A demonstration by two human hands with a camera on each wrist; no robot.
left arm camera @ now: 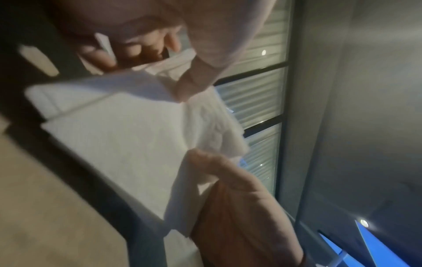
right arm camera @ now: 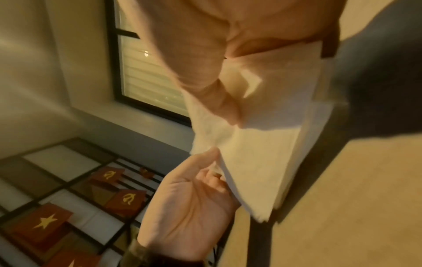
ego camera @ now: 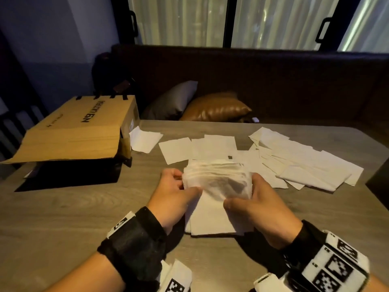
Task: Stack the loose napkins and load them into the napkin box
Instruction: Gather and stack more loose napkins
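Note:
Both hands hold one thick stack of white napkins (ego camera: 216,182) low over the wooden table (ego camera: 84,218), in front of me. My left hand (ego camera: 187,183) grips its left side, thumb on the near face and fingers behind. On the right side my right hand (ego camera: 242,190) grips it the same way. The stack's far edge is blurred. In the left wrist view my left hand (left arm camera: 160,72) pinches the stack (left arm camera: 114,135). In the right wrist view my right hand (right arm camera: 228,101) has its thumb on the stack (right arm camera: 269,144). Several loose napkins (ego camera: 305,165) lie scattered beyond and to the right.
An open cardboard box (ego camera: 80,131) lies at the table's left, flap out, with a dark opening (ego camera: 73,173) toward me. One napkin (ego camera: 144,141) lies beside it. A bench with two cushions (ego camera: 214,108) runs behind the table, under windows.

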